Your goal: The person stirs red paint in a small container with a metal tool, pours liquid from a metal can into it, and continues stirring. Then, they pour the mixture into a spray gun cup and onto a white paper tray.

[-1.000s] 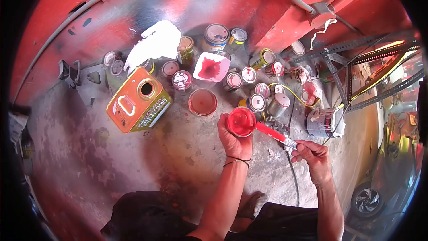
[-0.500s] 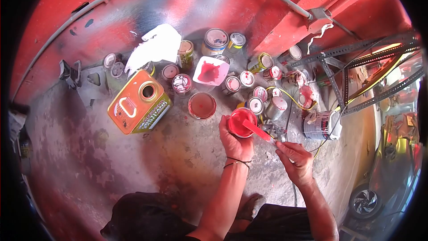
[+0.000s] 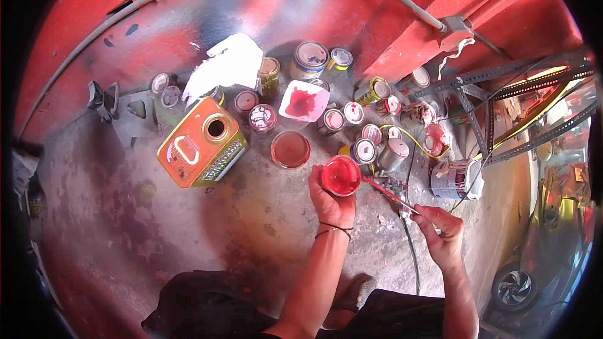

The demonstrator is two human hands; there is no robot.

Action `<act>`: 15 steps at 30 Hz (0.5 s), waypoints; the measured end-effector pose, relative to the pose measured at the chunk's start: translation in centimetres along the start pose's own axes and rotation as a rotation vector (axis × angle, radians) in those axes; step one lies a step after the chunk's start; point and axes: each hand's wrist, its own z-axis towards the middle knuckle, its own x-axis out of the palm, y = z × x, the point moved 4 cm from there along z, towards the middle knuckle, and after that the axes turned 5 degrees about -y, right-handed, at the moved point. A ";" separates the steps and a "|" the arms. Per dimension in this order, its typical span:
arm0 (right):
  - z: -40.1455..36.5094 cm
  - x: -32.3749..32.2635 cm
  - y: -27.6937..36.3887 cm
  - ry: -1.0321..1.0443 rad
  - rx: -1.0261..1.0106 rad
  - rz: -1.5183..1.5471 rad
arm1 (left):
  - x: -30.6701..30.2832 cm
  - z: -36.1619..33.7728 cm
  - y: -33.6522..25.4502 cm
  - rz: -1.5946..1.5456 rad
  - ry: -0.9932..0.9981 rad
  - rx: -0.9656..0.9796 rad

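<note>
My left hand [image 3: 333, 206] is wrapped round a small cup of red paint [image 3: 341, 176], its mouth facing up at me. In my right hand [image 3: 442, 229] I grip the end of a flat stirring stick [image 3: 392, 195], coated red along its far part. The stick's red tip sits just off the cup's right rim, seen edge-on. Left of the cup, a round can with a reddish-brown top [image 3: 291, 149] stands on the floor. Behind it lies a white piece with a red paint patch [image 3: 304, 102].
A large orange-topped rectangular tin [image 3: 200, 141] stands to the left on the stained concrete floor [image 3: 157, 232]. Several paint cans line the wall, beside a white sheet [image 3: 225, 69]. At right are a label-wrapped bucket [image 3: 453, 179], a perforated metal frame [image 3: 480, 113] and a dark hose [image 3: 411, 245].
My right hand has moved right, lifting the stick out of the cup and turning it edge-on. My left hand still holds the cup in nearly the same place.
</note>
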 end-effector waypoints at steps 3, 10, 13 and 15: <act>0.7 1.5 -1.1 0.070 0.264 0.306 | 0.0 -0.7 0.8 0.029 0.089 -0.047; 0.3 5.9 -4.0 0.163 0.564 0.671 | 1.1 -2.6 1.6 0.046 0.029 -0.062; 0.1 4.3 -4.8 0.170 0.585 0.603 | 0.1 -1.4 0.3 0.007 0.016 -0.037; 0.4 3.4 -4.5 0.191 0.562 0.550 | -0.2 -0.9 -1.1 -0.043 0.061 -0.029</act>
